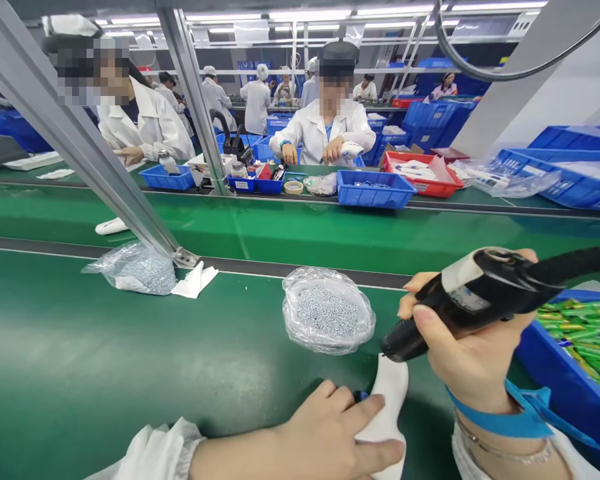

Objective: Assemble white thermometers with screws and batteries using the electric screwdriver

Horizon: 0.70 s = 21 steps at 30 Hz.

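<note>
My right hand (480, 353) is wrapped round a black electric screwdriver (463, 303), tilted down to the left, its cable running off to the right. The screwdriver's tip is at the far end of a white curved plastic housing (393, 387); whether it touches a screw I cannot tell. My left hand (337, 427) holds the housing against the green table, two fingers laid across it and the thumb side hidden. A small dark blue part (361, 396) shows beside the housing. Just beyond lies an open clear plastic bag of small silvery screws (327, 312).
Another bag of small metal parts (147, 270) lies by the metal post (100, 147), near a white cloth (195, 280). A blue bin (543, 357) of green-wrapped pieces stands right. Across the green conveyor (280, 230), co-workers sit behind a blue tray (375, 193) and red tray (423, 187).
</note>
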Tool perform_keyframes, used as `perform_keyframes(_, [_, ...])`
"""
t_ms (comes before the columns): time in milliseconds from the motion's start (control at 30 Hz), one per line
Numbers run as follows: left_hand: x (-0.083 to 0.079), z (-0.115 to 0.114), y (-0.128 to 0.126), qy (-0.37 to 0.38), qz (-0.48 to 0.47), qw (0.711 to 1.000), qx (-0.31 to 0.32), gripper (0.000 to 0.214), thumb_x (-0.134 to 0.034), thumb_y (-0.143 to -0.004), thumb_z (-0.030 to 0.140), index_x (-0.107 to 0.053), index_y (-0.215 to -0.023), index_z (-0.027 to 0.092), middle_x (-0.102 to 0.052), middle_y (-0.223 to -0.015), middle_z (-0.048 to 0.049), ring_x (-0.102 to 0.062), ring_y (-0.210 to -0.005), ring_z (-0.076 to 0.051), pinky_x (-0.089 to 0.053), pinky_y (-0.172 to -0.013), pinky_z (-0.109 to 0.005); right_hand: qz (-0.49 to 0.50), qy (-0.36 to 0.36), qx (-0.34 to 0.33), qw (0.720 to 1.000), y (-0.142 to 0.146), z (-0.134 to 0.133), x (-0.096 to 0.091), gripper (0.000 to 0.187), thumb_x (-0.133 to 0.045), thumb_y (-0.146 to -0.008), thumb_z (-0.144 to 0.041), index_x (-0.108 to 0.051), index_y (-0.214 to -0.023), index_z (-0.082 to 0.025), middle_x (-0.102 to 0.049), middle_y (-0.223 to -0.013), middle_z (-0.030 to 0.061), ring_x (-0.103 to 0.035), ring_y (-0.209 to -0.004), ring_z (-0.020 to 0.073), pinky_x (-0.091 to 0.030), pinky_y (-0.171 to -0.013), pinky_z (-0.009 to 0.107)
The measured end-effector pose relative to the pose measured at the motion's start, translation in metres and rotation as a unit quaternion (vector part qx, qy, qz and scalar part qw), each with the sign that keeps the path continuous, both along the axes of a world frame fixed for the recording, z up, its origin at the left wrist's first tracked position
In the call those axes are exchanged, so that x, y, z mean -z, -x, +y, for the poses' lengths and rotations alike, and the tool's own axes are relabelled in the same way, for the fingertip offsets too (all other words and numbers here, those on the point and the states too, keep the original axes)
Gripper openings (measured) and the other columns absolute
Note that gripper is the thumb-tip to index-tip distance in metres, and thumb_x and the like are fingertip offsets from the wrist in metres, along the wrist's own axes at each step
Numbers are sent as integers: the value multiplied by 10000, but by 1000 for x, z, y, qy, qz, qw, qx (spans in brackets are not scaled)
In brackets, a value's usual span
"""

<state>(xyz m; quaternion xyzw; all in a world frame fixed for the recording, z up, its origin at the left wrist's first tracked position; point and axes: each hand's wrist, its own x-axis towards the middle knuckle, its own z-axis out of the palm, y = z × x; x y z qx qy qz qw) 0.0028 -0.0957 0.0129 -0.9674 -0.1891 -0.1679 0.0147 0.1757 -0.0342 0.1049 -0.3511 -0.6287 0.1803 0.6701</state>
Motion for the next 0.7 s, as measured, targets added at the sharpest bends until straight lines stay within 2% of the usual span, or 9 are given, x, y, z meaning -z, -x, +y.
perform_keyframes(100, [-12,-1,2,62,31,997,13,421,-438,-881,519,-434,-1262,340,-425,-1356,-52,-472,-759,-170,-312,-631,-289,-12,0,17,1000,-2,1,-1,786,-618,-703,-52,-354,-1273,-525,-565,-869,-42,-564,-605,132,-532,-553,298])
perform_keyframes(233, [-23,0,3,98,45,994,19,383,-417,-909,443,-420,-1272,319,-401,-1373,-71,-478,-794,-184,-323,-654,-300,-14,12,26,999,-4,1,-3,621,-610,-728,-59,-477,-1142,-503,-559,-815,-27,-551,-623,159,-507,-544,320])
perform_keyframes(433, [-23,0,3,105,39,994,18,362,-401,-919,410,-428,-1266,312,-404,-1369,-81,-488,-788,-189,-321,-639,-305,-19,10,25,999,-4,2,-5,613,-613,-747,-101,-448,-1145,-537,-552,-792,-24,-520,-599,186,-493,-546,377])
perform_keyframes(700, [-23,2,3,87,33,995,21,369,-438,-902,417,-429,-1256,312,-435,-1348,-79,-503,-793,-180,-315,-630,-288,2,17,42,999,-11,5,4,623,-646,-725,-91,-386,-1170,-441,-567,-852,-15,-567,-664,200,-502,-578,392])
